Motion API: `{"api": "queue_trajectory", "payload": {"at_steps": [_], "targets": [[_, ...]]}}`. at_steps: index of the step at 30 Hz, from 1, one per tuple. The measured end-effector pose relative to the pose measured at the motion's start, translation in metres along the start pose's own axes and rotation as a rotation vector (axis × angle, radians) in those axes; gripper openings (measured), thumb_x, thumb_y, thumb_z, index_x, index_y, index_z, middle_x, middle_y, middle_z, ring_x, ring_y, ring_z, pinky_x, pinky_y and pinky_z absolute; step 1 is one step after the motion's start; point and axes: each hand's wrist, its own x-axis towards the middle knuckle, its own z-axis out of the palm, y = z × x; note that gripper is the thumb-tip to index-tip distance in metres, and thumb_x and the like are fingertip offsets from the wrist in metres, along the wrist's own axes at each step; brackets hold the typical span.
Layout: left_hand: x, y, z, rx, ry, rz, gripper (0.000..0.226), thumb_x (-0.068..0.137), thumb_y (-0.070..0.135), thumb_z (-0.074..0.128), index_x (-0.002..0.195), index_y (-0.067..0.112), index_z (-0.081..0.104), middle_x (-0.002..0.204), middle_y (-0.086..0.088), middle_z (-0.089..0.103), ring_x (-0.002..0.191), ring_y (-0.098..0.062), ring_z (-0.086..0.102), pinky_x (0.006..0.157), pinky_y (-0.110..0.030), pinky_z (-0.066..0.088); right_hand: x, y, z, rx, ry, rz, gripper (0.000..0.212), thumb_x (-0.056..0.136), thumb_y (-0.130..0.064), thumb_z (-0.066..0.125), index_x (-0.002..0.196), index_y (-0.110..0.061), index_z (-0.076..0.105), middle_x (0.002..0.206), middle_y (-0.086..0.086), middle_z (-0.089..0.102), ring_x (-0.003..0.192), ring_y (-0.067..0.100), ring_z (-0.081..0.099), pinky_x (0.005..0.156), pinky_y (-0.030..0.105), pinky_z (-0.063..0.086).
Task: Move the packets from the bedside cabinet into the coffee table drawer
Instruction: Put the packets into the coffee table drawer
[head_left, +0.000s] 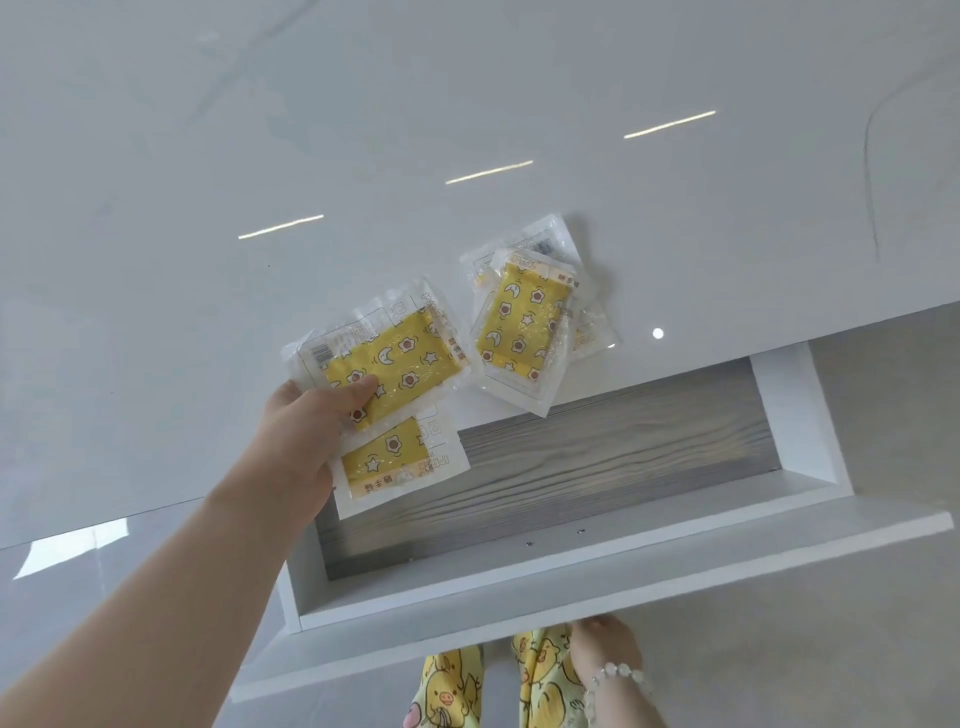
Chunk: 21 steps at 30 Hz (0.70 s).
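Left hand (306, 431): thumb and fingers pinch two held packets (395, 374), fanned; above the drawer's left end
Right hand (608, 649): at the drawer front's near edge; fingers hidden; grip cannot be told
Loose packets (519, 322): two, overlapping; on the coffee table top (363, 156), overhanging the drawer
Drawer (597, 457): pulled open; wood-grain floor showing

Left hand (301, 415) grips two packets (387, 364) over open drawer (597, 467) edge.
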Motion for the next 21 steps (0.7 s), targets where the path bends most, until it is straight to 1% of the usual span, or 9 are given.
{"api": "queue_trajectory", "payload": {"at_steps": [3,5,7,9,11,13,15,18,21], "targets": [[-0.011,0.002,-0.001,-0.024,0.001,-0.002,0.037,0.088,0.001,0.059,0.124,0.009,0.054,0.106,-0.011,0.069,0.085,-0.026,0.068,0.061,-0.046,0.056,-0.040,0.000,-0.029,0.225,0.266,-0.006,0.035,0.100,-0.027,0.039,0.108,-0.005,0.065,0.110,0.015,0.065,0.105,0.030,0.059,0.085,0.031,0.041],[-0.019,0.005,-0.003,-0.036,0.005,0.001,0.038,0.088,0.001,0.059,0.125,0.008,0.054,0.108,-0.011,0.068,0.086,-0.027,0.068,0.062,-0.047,0.057,-0.065,-0.016,-0.052,0.388,0.488,-0.151,0.032,0.097,-0.024,0.045,0.094,0.001,0.065,0.081,0.017,0.062,0.081,0.033,0.058,0.070,0.033,0.043],[-0.027,0.010,-0.005,-0.055,0.010,0.000,0.039,0.088,0.002,0.060,0.126,0.008,0.053,0.109,-0.012,0.068,0.087,-0.028,0.068,0.063,-0.048,0.058,-0.085,-0.063,-0.077,0.479,0.599,-0.441,0.037,0.091,-0.030,0.047,0.086,0.002,0.064,0.070,0.008,0.053,0.069,0.027,0.051,0.058,0.027,0.038],[-0.032,0.015,-0.007,-0.070,0.014,0.004,0.036,0.088,0.001,0.060,0.123,0.009,0.054,0.106,-0.011,0.068,0.087,-0.028,0.067,0.065,-0.048,0.057,-0.096,-0.126,-0.098,0.460,0.590,-0.713,0.032,0.090,-0.030,0.053,0.096,-0.001,0.064,0.083,0.004,0.053,0.080,0.021,0.050,0.062,0.018,0.036],[-0.036,0.021,-0.009,-0.074,0.007,0.009,0.028,0.088,0.001,0.059,0.114,0.011,0.057,0.104,-0.010,0.068,0.088,-0.028,0.067,0.069,-0.047,0.054,-0.100,-0.191,-0.112,0.325,0.532,-0.856,0.047,0.084,-0.038,0.064,0.118,-0.007,0.056,0.111,0.007,0.054,0.108,0.022,0.048,0.081,0.019,0.038],[-0.036,0.023,-0.013,-0.076,0.001,0.015,0.024,0.088,0.001,0.060,0.109,0.012,0.058,0.106,-0.011,0.068,0.090,-0.029,0.067,0.071,-0.048,0.054,-0.104,-0.239,-0.116,0.088,0.438,-0.842,0.081,0.075,-0.055,0.068,0.137,-0.011,0.038,0.138,0.007,0.041,0.129,0.024,0.035,0.097,0.033,0.036],[-0.034,0.024,-0.019,-0.083,0.012,0.014,0.031,0.088,0.001,0.060,0.117,0.011,0.056,0.107,-0.012,0.068,0.090,-0.029,0.067,0.071,-0.048,0.054,-0.106,-0.264,-0.114,-0.066,0.353,-0.767,0.098,0.068,-0.063,0.069,0.141,-0.011,0.028,0.142,0.007,0.034,0.133,0.024,0.030,0.100,0.039,0.034],[-0.025,0.019,-0.029,-0.080,0.025,0.014,0.032,0.088,0.001,0.060,0.118,0.012,0.055,0.103,-0.009,0.069,0.086,-0.027,0.067,0.068,-0.046,0.054,-0.104,-0.275,-0.106,-0.140,0.335,-0.625,0.096,0.063,-0.064,0.073,0.132,-0.008,0.035,0.136,0.008,0.036,0.128,0.024,0.034,0.096,0.039,0.035],[-0.017,0.010,-0.041,-0.068,0.041,-0.006,0.030,0.087,0.002,0.061,0.115,0.014,0.056,0.103,-0.009,0.069,0.086,-0.027,0.067,0.068,-0.046,0.054,-0.098,-0.275,-0.099,-0.173,0.391,-0.618,0.094,0.060,-0.061,0.077,0.128,-0.008,0.039,0.132,0.008,0.039,0.124,0.025,0.037,0.095,0.039,0.036]]}}
